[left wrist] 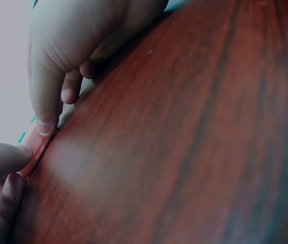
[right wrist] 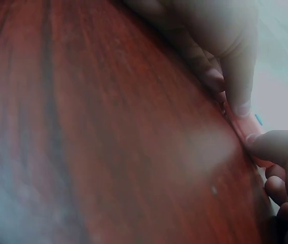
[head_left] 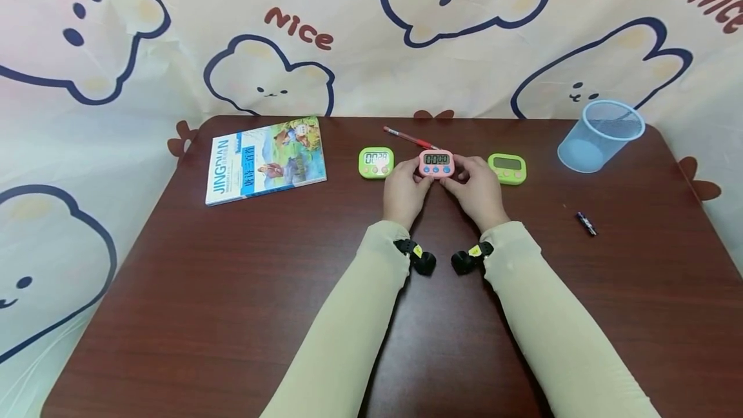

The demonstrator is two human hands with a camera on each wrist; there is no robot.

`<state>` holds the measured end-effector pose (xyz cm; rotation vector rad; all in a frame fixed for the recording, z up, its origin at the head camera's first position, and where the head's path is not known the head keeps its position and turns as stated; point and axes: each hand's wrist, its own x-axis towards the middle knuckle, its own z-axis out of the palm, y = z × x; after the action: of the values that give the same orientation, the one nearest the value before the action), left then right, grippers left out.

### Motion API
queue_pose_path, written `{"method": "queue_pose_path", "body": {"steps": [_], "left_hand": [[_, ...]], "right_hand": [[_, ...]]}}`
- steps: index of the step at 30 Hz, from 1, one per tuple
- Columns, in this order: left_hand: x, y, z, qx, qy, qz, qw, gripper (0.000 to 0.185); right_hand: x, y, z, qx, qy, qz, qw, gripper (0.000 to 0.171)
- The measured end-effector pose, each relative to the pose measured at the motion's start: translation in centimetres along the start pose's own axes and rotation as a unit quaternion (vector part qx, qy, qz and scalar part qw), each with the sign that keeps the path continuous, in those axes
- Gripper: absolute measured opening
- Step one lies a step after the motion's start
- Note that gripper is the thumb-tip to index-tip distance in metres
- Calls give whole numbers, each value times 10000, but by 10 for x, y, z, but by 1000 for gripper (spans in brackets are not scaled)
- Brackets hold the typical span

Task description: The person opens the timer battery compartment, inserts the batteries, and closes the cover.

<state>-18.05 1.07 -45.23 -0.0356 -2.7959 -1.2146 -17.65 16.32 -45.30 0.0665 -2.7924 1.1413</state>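
A pink digital timer [head_left: 436,164] stands on the dark wooden table [head_left: 232,276], its display showing zeros. My left hand [head_left: 413,180] pinches its left side and my right hand [head_left: 467,180] pinches its right side, thumbs toward me. In the left wrist view only the timer's thin pink edge [left wrist: 34,147] shows between fingertips, close to the tabletop [left wrist: 184,127]. The right wrist view shows the same pink edge [right wrist: 240,127] held between a thumb and a finger. Both views are blurred.
One green timer [head_left: 376,162] sits just left of the pink one and another [head_left: 507,168] just right. A red pencil [head_left: 409,137] lies behind them. A book [head_left: 265,159] lies at the far left, a tipped blue mesh cup [head_left: 600,136] at the far right, and a small dark stick [head_left: 586,223] nearer.
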Motion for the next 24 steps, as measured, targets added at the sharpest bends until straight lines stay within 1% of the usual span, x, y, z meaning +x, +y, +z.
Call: {"method": "queue_pose_path", "body": {"steps": [3,8,11,14,16,19,22,24], "left_hand": [[-1,0,-1,-52,59,-5,10000,48],[-5,0,-3,-236,173,75,9995,50],[-10,-1,-2,-423,291,160,9986,51],[-14,-2,-2,-832,481,254,9950,48],[-17,-3,0,-1250,654,421,9891,42],[-22,-3,1,-1888,922,777,9746,35],[-26,-3,4,-2261,1138,1168,9604,33],[-28,-2,7,-2353,1217,1402,9540,34]], "right_hand": [[-1,-1,0,56,42,11,10000,54],[-6,0,-2,473,262,138,9984,49],[-13,2,-4,771,593,210,9950,42],[-22,4,-6,1047,987,278,9892,36],[-28,5,-8,1252,1247,316,9838,33],[-37,9,-12,1488,1603,249,9755,29],[-40,12,-16,1593,1894,25,9689,28],[-41,15,-19,1548,2028,-108,9669,29]]}}
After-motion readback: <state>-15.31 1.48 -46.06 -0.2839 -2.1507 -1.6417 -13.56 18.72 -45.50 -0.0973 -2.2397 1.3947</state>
